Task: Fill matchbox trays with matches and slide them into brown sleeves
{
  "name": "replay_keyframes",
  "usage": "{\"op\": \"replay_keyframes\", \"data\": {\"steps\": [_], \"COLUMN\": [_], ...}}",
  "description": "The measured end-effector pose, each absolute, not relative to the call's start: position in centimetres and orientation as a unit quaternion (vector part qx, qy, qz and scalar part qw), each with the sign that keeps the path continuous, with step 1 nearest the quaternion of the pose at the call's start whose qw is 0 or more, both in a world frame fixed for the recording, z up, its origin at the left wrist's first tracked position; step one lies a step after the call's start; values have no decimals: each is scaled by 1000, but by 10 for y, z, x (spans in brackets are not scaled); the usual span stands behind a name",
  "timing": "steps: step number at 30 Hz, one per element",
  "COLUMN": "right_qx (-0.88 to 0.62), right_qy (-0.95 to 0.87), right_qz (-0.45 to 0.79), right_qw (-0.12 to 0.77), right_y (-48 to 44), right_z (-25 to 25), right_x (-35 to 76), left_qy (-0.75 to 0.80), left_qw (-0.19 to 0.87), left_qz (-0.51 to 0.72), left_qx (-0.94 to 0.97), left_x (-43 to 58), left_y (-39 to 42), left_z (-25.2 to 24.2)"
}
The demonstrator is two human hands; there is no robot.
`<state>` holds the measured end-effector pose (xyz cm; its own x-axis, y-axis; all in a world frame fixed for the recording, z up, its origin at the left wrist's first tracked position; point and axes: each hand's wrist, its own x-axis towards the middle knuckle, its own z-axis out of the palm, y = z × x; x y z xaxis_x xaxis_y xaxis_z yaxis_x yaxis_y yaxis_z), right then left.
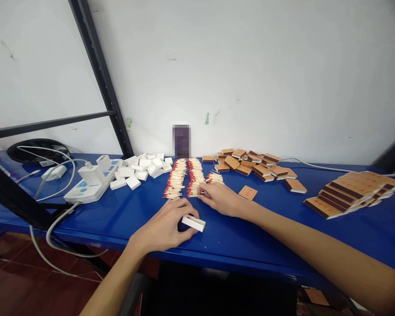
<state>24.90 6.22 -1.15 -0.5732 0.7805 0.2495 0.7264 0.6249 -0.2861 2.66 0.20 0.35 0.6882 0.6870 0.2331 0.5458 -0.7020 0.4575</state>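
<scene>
My left hand [171, 224] rests low over the blue table, its thumb and fingers gripping a small white matchbox tray [197, 224]. Something red shows at the tray's left end, and the fingers hide part of it. To the right, my right hand [220, 198] is closed at the near end of the middle row of matches [194, 175], its fingers pinching a match that is mostly hidden. Beside that row lie a left row of red-tipped matches [176, 180] and a smaller heap of matches [216, 177] behind the right hand.
White empty trays [145, 166] lie heaped at the back left, near a power strip [88, 184] with cables. Brown matchbox sleeves [246, 164] are piled at the back right. One sleeve [248, 192] lies near my right wrist; stacked sleeves [352, 193] stand far right. A black metal post [102, 74] rises left.
</scene>
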Motion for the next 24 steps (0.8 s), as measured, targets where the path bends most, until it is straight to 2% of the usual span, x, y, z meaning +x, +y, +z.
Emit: {"op": "replay_keyframes", "data": {"steps": [12,17,20,24], "right_qx": [-451,-455,-458,-463], "right_qy": [-874,-869,-865,-857], "right_qz": [88,114,123,136], "right_qw": [155,155,163,183], "right_y": [49,49,49,43], "right_z": [-8,-9,-11,-8], "right_x": [252,254,255,256], "left_qy": [327,346,360,443], "left_qw": [195,184,150,46], "left_qz": [182,213,251,290], "left_qx": [907,895,886,847], "left_x": [19,23,20,0], "left_y": [1,4,10,24], "left_z": [3,2,3,0]}}
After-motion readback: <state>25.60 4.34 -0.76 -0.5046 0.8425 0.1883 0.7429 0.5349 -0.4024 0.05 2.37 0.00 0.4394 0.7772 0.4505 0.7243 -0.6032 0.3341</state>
